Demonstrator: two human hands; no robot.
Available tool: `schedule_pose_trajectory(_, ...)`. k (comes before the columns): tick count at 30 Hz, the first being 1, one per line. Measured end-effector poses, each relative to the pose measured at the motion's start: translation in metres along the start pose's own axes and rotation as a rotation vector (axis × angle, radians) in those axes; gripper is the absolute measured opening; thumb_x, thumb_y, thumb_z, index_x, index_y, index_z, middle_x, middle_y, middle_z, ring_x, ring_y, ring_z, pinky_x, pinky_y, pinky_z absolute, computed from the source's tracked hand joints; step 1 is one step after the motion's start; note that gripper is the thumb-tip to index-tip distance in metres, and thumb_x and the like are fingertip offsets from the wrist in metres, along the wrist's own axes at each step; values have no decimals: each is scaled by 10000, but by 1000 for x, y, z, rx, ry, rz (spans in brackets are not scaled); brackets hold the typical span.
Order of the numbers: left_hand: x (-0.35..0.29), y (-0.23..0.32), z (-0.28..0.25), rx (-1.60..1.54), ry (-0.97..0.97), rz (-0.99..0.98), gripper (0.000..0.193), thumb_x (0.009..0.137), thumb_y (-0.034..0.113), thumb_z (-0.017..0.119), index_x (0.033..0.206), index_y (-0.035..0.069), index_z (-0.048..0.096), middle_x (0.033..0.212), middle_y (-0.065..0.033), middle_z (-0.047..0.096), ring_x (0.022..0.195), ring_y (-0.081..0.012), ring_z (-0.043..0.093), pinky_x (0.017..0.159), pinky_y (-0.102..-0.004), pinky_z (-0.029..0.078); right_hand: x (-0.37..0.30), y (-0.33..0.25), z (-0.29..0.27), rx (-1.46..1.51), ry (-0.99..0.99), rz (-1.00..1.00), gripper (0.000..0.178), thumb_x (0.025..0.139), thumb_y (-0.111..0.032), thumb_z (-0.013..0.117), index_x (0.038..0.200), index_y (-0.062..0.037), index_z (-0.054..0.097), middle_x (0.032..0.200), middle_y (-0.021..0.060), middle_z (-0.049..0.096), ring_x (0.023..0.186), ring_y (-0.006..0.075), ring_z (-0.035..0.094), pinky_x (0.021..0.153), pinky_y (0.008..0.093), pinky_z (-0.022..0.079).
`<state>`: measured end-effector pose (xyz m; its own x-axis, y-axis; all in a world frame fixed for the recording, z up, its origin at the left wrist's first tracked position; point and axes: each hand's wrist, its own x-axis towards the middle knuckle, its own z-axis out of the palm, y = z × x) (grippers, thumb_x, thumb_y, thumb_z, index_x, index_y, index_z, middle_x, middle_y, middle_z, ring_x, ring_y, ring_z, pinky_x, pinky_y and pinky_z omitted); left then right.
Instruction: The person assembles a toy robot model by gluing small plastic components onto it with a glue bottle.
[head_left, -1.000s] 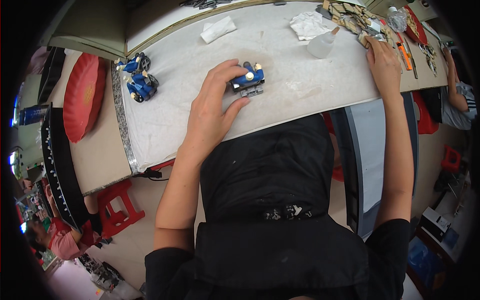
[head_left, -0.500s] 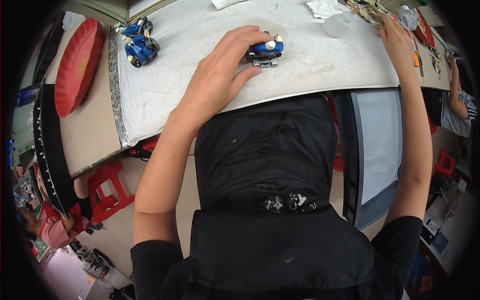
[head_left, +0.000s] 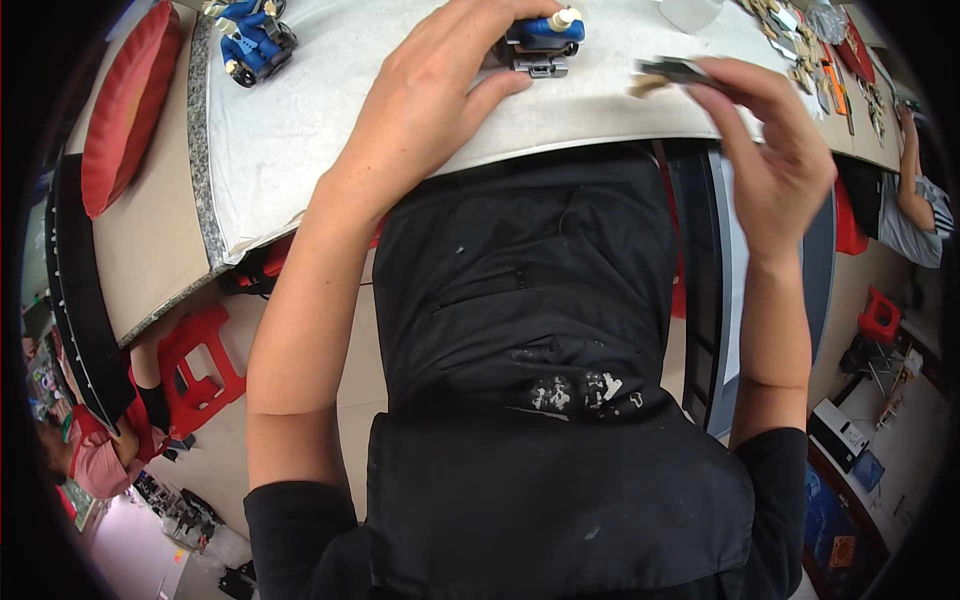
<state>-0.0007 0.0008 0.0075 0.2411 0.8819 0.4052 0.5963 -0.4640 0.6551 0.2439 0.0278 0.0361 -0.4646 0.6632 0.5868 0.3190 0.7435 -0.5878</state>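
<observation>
Blue figure model [head_left: 545,35], upper centre of the frame, on the white-covered bench [head_left: 330,165]. Left hand [head_left: 425,105] curved round its left side, narrow hold: thumb tip at the grey part [head_left: 545,68] on the near edge, forefinger reaching over the far side. How hard it presses, can't tell from here.

Right hand [head_left: 775,145], upper right, pinching a dark flat piece [head_left: 682,72] between thumb and fingers. Tan bit under the piece's left end; blurred, can't say if it's one part or two. Piece is in the air near the front edge of the bench, right of the model, apart from it, sticking out leftward past the fingertips.

Handling, my guess: model light, stiff, probably hard plastic, smooth enough to slip a little; the pale heads and small grey fittings look like the fragile spots. Best hold is low on the broad blue-and-dark body, off the heads. Dark piece looks thin, light and rigid; pinch by the flat faces at one end, as the hand has it, other end free.

Around: more blue figures [head_left: 255,45] upper left, well apart from the left hand. Translucent white bottle [head_left: 692,12] at the top edge, beyond the dark piece. Loose tan-and-dark parts [head_left: 785,35] and an orange marker [head_left: 837,85] upper right, past the right hand.
</observation>
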Motion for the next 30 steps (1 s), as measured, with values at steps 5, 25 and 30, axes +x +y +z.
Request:
schedule_pose_trajectory(5,1,1,2,-66,31,13,478,715,-10,650,1164,61,502,1177,-153,512,1076,-309,522,897,-343,442,18,-5,35,-74,-30,-115,171,772,57,628,939,29,644,903,89,645,796,147,618,707,241,495)
schedule_pose_trajectory(25,-2,-3,5,-71,61,27,433,728,-3,640,1141,45,518,1122,-145,545,1017,-281,559,841,-326,464,26,-4,61,-212,94,-383,161,678,65,667,827,13,634,731,134,609,645,242,618,567,282,488)
schedule_pose_trajectory(30,-1,-4,6,-61,77,58,426,727,-8,636,1134,41,521,1117,-147,547,1023,-287,555,852,-332,456,26,-7,60,-226,94,-378,156,679,59,667,821,3,637,727,123,608,641,237,616,564,282,487)
